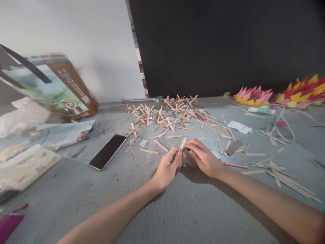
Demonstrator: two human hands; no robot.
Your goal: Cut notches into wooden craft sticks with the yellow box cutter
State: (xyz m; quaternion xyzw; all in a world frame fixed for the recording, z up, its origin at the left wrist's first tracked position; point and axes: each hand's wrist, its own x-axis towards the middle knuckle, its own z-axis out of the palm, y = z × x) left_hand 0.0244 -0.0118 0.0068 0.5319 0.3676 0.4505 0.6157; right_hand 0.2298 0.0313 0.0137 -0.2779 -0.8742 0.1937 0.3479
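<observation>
My left hand [169,166] is closed around the lower part of a wooden craft stick [183,143], whose pale rounded end points up and away. A dark mark shows on the stick just above the fingers. Close beside it, my right hand [204,157] pinches a small dark grey object [186,149] against the stick; its kind is hard to make out. Both hands meet just above the grey tabletop [162,210]. Behind them lies a heap of crossed craft sticks [175,112], with several loose sticks nearby.
A phone [108,151] lies to the left, near plastic packets [27,166] and a printed paper bag [58,88]. On the right are loose sticks [291,183], a pink pencil [235,165], a glue stick [261,110], a white cord [291,135] and paper crowns [254,96]. A black panel [228,47] stands behind.
</observation>
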